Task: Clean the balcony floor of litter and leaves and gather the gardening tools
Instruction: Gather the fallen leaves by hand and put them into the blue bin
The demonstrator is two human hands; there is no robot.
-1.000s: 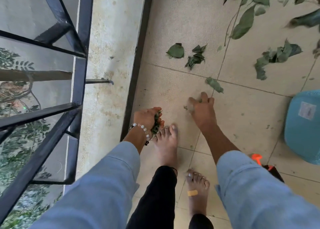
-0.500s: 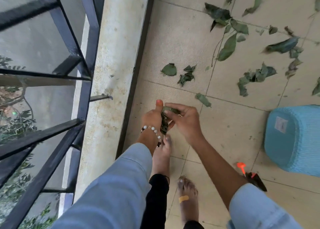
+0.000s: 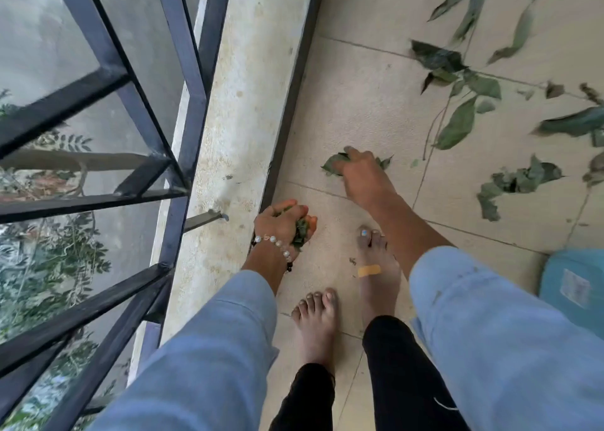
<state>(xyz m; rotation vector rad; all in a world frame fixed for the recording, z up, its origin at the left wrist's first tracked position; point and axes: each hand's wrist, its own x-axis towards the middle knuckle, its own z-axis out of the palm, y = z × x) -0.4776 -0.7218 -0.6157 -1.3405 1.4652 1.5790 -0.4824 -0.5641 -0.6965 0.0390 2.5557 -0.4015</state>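
The right hand (image 3: 361, 172) hides most of the leaves (image 3: 331, 164) under it, and the picture's right edge cuts off the blue bin (image 3: 573, 287).

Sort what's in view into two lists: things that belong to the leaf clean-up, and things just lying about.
Part of the job:
- left hand, shut on a bunch of gathered leaves
- right hand, pressing on leaves on the tile
- leafy twig and crumpled leaf clump, not yet picked up

Just there:
- blue basket
- black railing
- concrete ledge
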